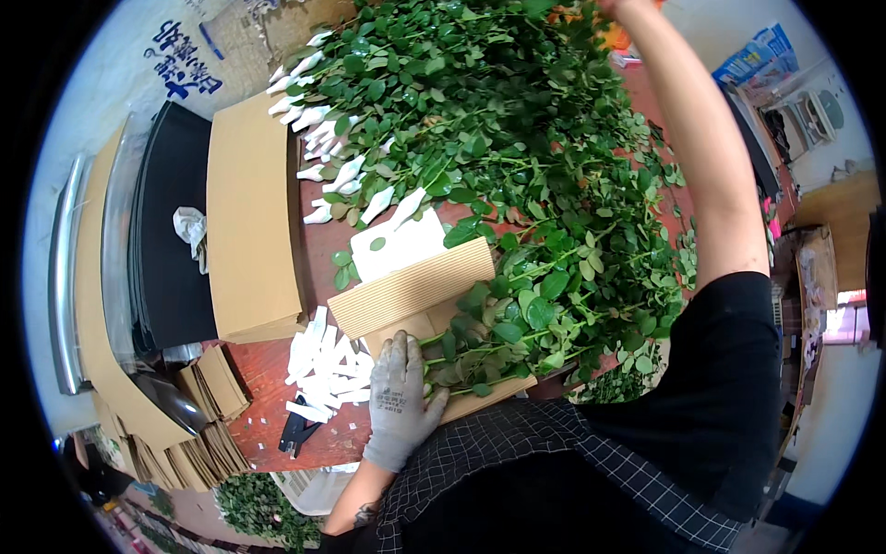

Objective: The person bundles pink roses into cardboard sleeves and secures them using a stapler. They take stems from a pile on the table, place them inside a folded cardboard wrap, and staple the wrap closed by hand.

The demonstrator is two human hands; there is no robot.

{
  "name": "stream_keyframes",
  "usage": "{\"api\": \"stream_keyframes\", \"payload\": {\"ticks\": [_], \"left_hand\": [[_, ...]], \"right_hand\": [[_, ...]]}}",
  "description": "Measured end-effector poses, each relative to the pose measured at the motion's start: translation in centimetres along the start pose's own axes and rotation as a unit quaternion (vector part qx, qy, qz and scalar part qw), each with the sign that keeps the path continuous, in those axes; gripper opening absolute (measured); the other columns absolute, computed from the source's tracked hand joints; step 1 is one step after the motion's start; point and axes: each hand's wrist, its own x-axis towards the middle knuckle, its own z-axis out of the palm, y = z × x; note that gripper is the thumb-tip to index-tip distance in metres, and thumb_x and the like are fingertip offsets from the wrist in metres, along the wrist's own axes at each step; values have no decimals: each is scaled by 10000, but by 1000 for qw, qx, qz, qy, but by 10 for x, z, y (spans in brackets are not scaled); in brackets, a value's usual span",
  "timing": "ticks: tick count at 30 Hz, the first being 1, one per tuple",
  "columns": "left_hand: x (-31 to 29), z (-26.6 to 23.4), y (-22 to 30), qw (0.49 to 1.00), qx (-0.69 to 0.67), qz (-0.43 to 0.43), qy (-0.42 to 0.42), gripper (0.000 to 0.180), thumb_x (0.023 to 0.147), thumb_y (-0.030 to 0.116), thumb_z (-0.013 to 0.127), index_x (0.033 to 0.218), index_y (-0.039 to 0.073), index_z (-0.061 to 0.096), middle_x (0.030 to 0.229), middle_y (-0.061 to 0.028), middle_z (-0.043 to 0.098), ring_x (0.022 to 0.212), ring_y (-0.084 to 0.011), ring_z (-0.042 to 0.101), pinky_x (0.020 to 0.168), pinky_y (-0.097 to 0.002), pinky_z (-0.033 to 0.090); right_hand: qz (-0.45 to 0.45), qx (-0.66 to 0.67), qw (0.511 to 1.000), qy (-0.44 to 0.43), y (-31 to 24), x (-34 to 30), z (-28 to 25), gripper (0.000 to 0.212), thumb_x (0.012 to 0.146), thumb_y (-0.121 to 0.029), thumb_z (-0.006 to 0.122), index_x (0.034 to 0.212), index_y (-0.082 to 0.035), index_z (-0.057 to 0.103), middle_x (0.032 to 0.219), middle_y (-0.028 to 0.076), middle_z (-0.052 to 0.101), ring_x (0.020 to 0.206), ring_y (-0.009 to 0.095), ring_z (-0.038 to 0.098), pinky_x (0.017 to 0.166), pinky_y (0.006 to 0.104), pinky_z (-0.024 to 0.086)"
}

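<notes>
My left hand (399, 399), in a grey glove, lies with its fingers stretched out and its thumb apart on a corrugated cardboard sheet (415, 284), at the near left end of some leafy green stems (531, 309). The sheet's ribbed flap stands up beyond my fingers. My right arm reaches far forward past a big heap of leafy stems (498, 120). Of my right hand (620, 6) only a part shows at the top edge, so its fingers are hidden. White-wrapped flower heads (346, 174) stick out along the heap's left side.
White paper strips (328, 360) lie in a pile left of my glove, beside a black stapler-like tool (297, 429). Stacked brown cardboard (254, 222) and black sheets (175, 231) stand at the left. A white sheet (397, 245) lies on the red table (268, 369).
</notes>
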Motion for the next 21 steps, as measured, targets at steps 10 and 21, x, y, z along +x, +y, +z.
{"api": "stream_keyframes", "payload": {"ticks": [10,21], "left_hand": [[3,-1,1,999,-37,5,9,834,738,285,710,1386,-67,320,1393,-305,351,1279,-469,357,1057,-513,306],[3,-1,-1,999,-39,-19,0,840,718,266,728,1384,-58,330,1397,-299,347,1289,-469,350,1060,-523,301]], "right_hand": [[-361,288,883,82,-254,-119,78,446,806,-157,565,1247,-100,535,1284,144,500,1155,322,502,960,450,414],[-28,273,951,145,-213,-23,22,320,851,-154,554,1161,-83,519,1110,144,597,1013,294,598,806,391,487]]}}
